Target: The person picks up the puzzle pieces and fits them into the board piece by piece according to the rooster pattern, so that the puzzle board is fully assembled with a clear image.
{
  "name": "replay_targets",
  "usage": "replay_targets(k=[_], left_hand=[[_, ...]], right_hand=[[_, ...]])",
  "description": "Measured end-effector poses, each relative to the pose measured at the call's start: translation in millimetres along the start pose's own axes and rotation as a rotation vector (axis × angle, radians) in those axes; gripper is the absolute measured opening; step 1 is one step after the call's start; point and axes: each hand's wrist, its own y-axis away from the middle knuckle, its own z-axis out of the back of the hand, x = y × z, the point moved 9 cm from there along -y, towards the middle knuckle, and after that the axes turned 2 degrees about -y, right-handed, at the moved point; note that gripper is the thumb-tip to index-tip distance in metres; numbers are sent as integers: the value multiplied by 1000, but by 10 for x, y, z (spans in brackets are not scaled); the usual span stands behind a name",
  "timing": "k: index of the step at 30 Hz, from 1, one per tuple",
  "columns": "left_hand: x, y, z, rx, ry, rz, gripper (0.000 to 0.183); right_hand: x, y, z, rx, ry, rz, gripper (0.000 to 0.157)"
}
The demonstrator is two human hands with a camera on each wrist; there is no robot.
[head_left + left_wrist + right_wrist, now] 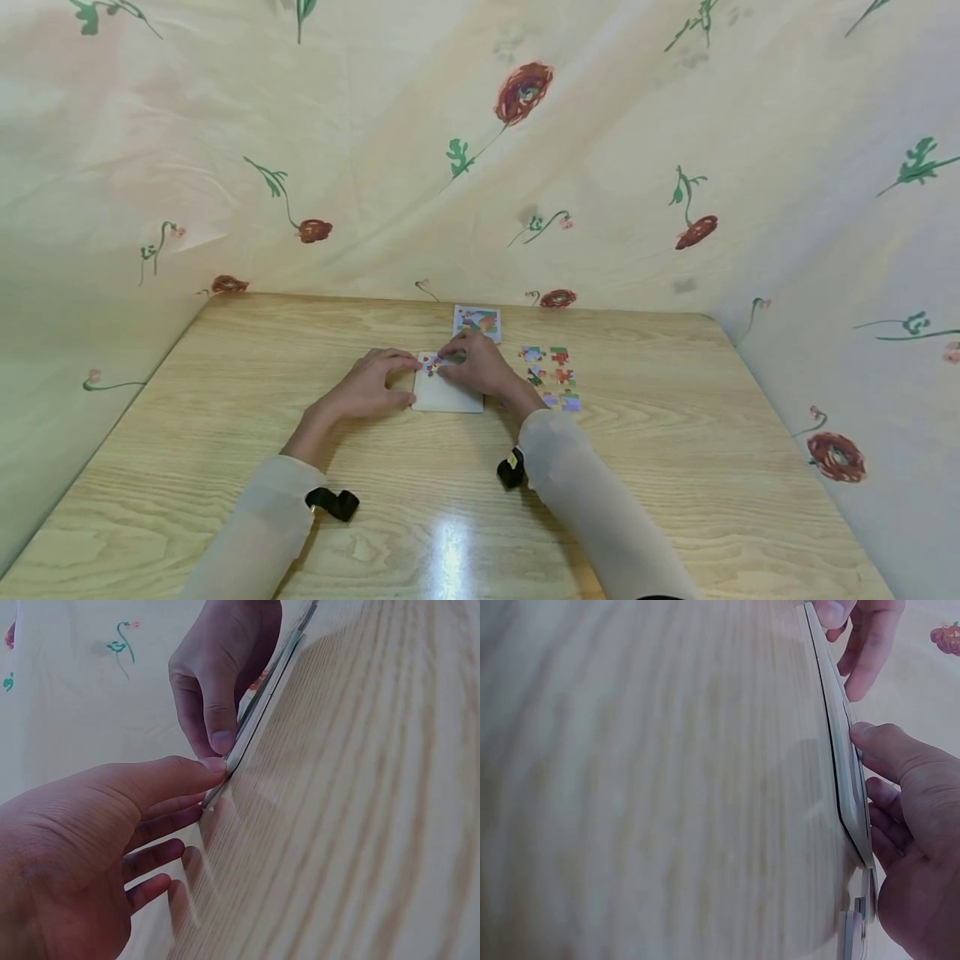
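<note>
A shallow white puzzle tray [457, 398] lies on the table, with a few small printed puzzle pieces [430, 364] in its far left corner. My left hand [371, 385] is at the tray's left side, thumb and forefinger spread and touching its edge; the left wrist view shows the left thumb [184, 777] right at the rim. Over the tray, my right hand [477, 364] pinches a puzzle piece between thumb and forefinger, beside those in the corner. The fingers mostly cover this piece. From the side, the right thumb [877, 739] is low against the tray's top.
To the right of the tray, several loose puzzle pieces [559, 377] lie in rows, partly behind the right wrist. A picture card [477, 322] lies beyond the tray. Flowered cloth [390, 167] hangs behind and beside the wooden table [660, 433].
</note>
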Motion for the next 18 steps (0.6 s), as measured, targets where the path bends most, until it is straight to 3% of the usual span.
replay_targets(k=[18], left_hand=[[-5,20,-6,7,14,9,53]], right_hand=[[5,12,-6,17,8,2,24]])
